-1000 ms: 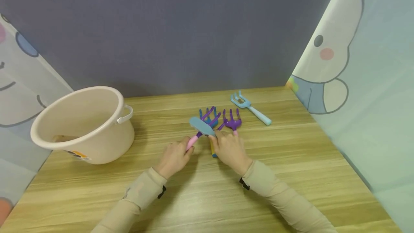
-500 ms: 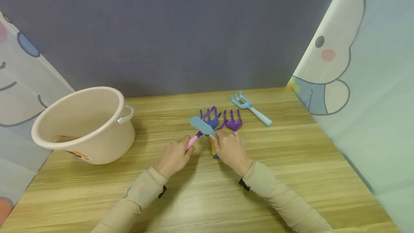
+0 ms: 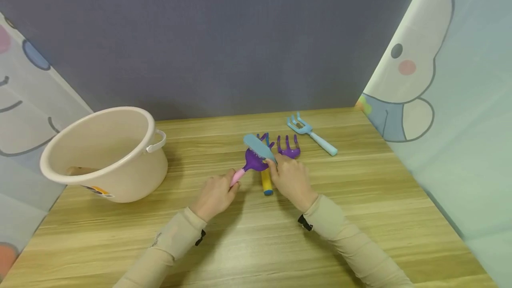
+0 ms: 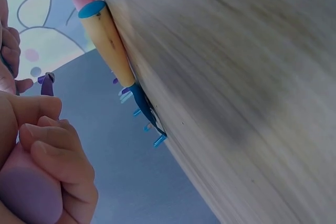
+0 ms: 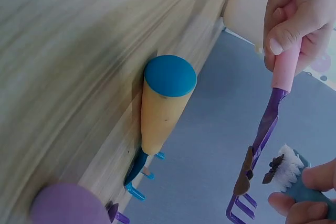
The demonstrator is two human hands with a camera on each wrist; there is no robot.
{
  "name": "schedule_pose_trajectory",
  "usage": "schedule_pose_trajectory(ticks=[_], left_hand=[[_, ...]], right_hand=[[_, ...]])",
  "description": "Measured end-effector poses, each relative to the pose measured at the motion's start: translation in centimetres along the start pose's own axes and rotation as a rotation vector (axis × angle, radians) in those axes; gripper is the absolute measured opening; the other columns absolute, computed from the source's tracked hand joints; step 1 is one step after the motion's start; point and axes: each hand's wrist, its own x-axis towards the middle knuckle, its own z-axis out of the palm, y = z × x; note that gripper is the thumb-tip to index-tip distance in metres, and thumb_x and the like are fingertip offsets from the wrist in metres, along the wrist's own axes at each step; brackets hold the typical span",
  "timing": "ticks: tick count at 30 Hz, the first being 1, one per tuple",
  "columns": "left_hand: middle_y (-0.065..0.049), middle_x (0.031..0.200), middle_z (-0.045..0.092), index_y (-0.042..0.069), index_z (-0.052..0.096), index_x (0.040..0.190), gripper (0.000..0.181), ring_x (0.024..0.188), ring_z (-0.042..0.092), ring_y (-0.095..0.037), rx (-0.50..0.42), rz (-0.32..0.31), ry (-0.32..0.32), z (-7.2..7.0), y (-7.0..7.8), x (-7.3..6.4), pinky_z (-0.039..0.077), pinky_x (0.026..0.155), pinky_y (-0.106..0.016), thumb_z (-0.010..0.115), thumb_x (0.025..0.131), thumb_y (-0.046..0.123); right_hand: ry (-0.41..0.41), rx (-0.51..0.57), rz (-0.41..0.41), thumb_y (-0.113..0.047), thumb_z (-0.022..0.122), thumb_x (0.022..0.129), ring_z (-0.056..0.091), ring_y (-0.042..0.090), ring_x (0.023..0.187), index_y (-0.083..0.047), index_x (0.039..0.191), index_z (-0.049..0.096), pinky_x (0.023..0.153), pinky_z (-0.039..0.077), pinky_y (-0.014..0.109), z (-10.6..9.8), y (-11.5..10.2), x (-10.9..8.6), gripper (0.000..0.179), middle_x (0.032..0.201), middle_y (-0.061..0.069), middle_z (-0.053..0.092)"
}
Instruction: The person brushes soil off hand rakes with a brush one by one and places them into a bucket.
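My left hand [image 3: 214,194] grips the pink handle of a purple hand rake [image 3: 252,162], held up off the table. My right hand [image 3: 295,182] holds a blue brush [image 3: 259,146] over the rake's head. In the right wrist view, white bristles of the brush [image 5: 287,169] carry dark clumps and face a brown patch of dirt on the rake [image 5: 266,124], a small gap apart. Beneath them lies a blue hand rake with a yellow handle [image 3: 266,182]. Beside it is a second purple rake [image 3: 289,152], its handle hidden by my right hand in the head view.
A light blue hand rake [image 3: 316,138] lies farther back on the right, a brown spot on its head. On the left stands a cream bucket [image 3: 138,181] with something brown inside. A dark grey panel [image 3: 256,43] rises behind the wooden table [image 3: 248,248].
The brush has moved slightly up and right with my right hand. The held rake has turned, so its broad purple head now shows. My left hand stays in nearly the same place.
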Motion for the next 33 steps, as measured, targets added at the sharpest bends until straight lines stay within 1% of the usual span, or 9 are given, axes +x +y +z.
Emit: schedule_pose_trajectory(ticks=[7, 11, 16, 19, 21, 25, 27, 29, 33], left_hand=[[0.003, 0.054, 0.042, 0.008, 0.051, 0.087, 0.012, 0.040, 0.037, -0.008, -0.008, -0.002, 0.001, 0.0, -0.1, 0.2, 0.029, 0.033, -0.018, 0.057, 0.089, 0.018], [0.004, 0.053, 0.041, 0.008, 0.051, 0.086, 0.012, 0.039, 0.036, -0.007, -0.018, -0.009, 0.005, 0.1, -0.3, 0.2, 0.028, 0.033, -0.018, 0.058, 0.089, 0.018], [0.003, 0.052, 0.041, 0.008, 0.052, 0.085, 0.012, 0.039, 0.036, -0.008, -0.039, -0.027, 0.010, 0.1, -0.5, 0.3, 0.028, 0.034, -0.018, 0.058, 0.088, 0.018], [0.003, 0.053, 0.042, 0.008, 0.053, 0.086, 0.012, 0.041, 0.037, -0.009, -0.053, -0.044, 0.009, 0.1, -0.7, 0.4, 0.030, 0.035, -0.020, 0.058, 0.088, 0.019], [0.003, 0.054, 0.042, 0.007, 0.054, 0.088, 0.011, 0.042, 0.037, -0.009, -0.101, -0.067, -0.001, -0.1, -0.8, 0.5, 0.030, 0.036, -0.021, 0.057, 0.088, 0.018], [0.001, 0.056, 0.041, 0.005, 0.057, 0.095, 0.013, 0.044, 0.034, -0.009, -0.268, -0.128, -0.024, -0.6, -1.1, 0.8, 0.028, 0.038, -0.020, 0.055, 0.090, 0.017], [0.001, 0.057, 0.040, 0.005, 0.057, 0.096, 0.014, 0.044, 0.032, -0.009, -0.360, -0.168, -0.037, -1.0, -1.3, 1.0, 0.027, 0.038, -0.019, 0.053, 0.091, 0.018], [0.000, 0.059, 0.040, 0.005, 0.057, 0.095, 0.014, 0.045, 0.033, -0.009, -0.424, -0.198, -0.040, -1.3, -1.5, 1.1, 0.027, 0.039, -0.020, 0.053, 0.091, 0.018], [-0.001, 0.061, 0.042, 0.004, 0.055, 0.094, 0.016, 0.048, 0.035, -0.012, -0.560, -0.262, -0.078, -1.7, -1.6, 1.3, 0.030, 0.041, -0.022, 0.052, 0.091, 0.019]], right_hand=[[-0.039, 0.025, 0.025, -0.028, 0.054, 0.091, 0.032, 0.006, 0.038, -0.012, 0.070, 0.055, 0.032, 0.022, 0.017, -0.1, 0.2, 0.0, 0.027, 0.049, -0.006, 0.039], [-0.075, 0.104, 0.055, -0.027, 0.053, 0.092, 0.033, 0.006, 0.040, -0.010, 0.074, 0.057, 0.034, 0.024, 0.018, -0.3, 0.4, 0.1, 0.025, 0.050, -0.005, 0.041], [-0.115, 0.255, 0.128, -0.025, 0.052, 0.093, 0.035, 0.006, 0.042, 0.000, 0.097, 0.064, 0.037, 0.030, 0.020, -1.0, 0.8, 0.4, 0.028, 0.055, -0.002, 0.048], [-0.121, 0.313, 0.169, -0.025, 0.051, 0.094, 0.033, 0.006, 0.041, 0.003, 0.106, 0.062, 0.037, 0.029, 0.019, -1.6, 1.1, 0.5, 0.032, 0.054, -0.002, 0.046], [-0.108, 0.339, 0.182, -0.024, 0.051, 0.094, 0.030, 0.005, 0.040, 0.004, 0.105, 0.062, 0.037, 0.027, 0.018, -1.8, 1.4, 0.5, 0.032, 0.052, -0.003, 0.042], [-0.057, 0.371, 0.198, -0.023, 0.052, 0.094, 0.025, 0.004, 0.040, 0.004, 0.104, 0.062, 0.036, 0.024, 0.019, -2.3, 1.9, 0.5, 0.030, 0.050, -0.002, 0.038], [-0.024, 0.376, 0.204, -0.022, 0.052, 0.094, 0.028, 0.006, 0.040, 0.005, 0.105, 0.062, 0.037, 0.026, 0.020, -2.7, 2.1, 0.6, 0.030, 0.051, 0.000, 0.041], [0.003, 0.368, 0.208, -0.021, 0.051, 0.094, 0.034, 0.007, 0.042, 0.005, 0.104, 0.062, 0.038, 0.029, 0.021, -2.9, 2.3, 0.6, 0.031, 0.055, 0.003, 0.048], [0.023, 0.362, 0.212, -0.022, 0.051, 0.094, 0.045, 0.012, 0.047, 0.008, 0.106, 0.061, 0.042, 0.037, 0.023, -3.3, 2.7, 0.7, 0.034, 0.064, 0.010, 0.060]])
